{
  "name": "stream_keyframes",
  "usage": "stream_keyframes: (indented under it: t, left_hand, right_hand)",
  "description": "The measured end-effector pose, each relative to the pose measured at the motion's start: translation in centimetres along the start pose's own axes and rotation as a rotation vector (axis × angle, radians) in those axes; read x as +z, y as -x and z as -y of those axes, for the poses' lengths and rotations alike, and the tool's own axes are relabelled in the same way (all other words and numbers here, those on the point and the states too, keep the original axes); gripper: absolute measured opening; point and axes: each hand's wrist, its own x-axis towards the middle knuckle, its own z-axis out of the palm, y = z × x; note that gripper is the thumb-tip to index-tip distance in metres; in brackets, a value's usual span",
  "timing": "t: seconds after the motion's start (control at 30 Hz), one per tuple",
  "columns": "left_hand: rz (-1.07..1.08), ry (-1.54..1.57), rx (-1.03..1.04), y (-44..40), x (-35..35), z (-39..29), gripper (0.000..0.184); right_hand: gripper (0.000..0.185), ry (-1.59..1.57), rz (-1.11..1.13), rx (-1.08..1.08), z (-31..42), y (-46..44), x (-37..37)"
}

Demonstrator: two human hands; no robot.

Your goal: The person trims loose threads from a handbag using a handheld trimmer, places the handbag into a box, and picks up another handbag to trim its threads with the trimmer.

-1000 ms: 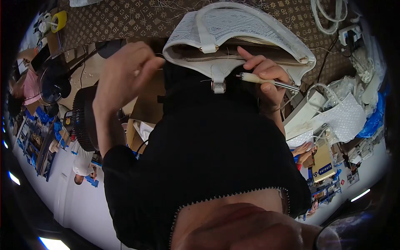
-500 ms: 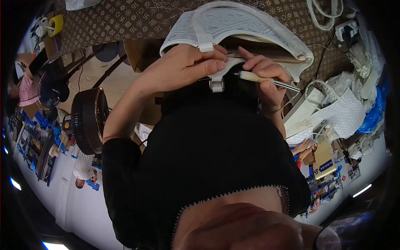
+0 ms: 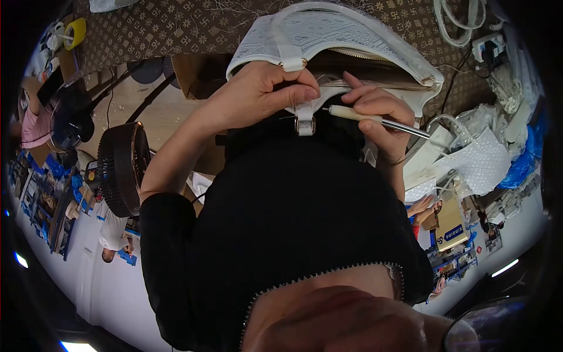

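Note:
A white quilted-pattern handbag (image 3: 346, 36) leans with its zipped mouth open toward me. My left hand (image 3: 267, 94) is closed, thumb and forefinger pinching the bag's front edge beside a white tab with a metal buckle (image 3: 305, 125). Fine thread shows near those fingertips. Between the thumb and fingers of my right hand (image 3: 384, 117) is a pen-shaped tool (image 3: 404, 127) with a cream front, a shiny metal shaft and a thin tip. That tip points left, just right of the tab and apart from it. What the left fingertips press on is partly hidden.
Loose threads lie on the brown patterned tablecloth (image 3: 170, 29). A black fan (image 3: 122, 170) stands at left, yellow tape (image 3: 75, 33) beyond it. To the right are a power socket (image 3: 488, 47), another white bag (image 3: 484, 161) and a co-worker's hands (image 3: 421, 206).
My right hand and the pen-shaped tool have shifted slightly right and down, away from the bag's edge. The left hand keeps its pinch, almost unmoved.

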Motion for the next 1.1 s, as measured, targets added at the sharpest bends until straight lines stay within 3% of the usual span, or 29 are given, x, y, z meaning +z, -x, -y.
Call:
stream_keyframes:
  t: [1.1]
  left_hand:
    - [-0.035, -0.030, 0.049, 0.16, 0.59, -0.07, 0.020]
  right_hand:
    - [0.018, 0.166, 0.108, 0.109, 0.84, -0.41, -0.25]
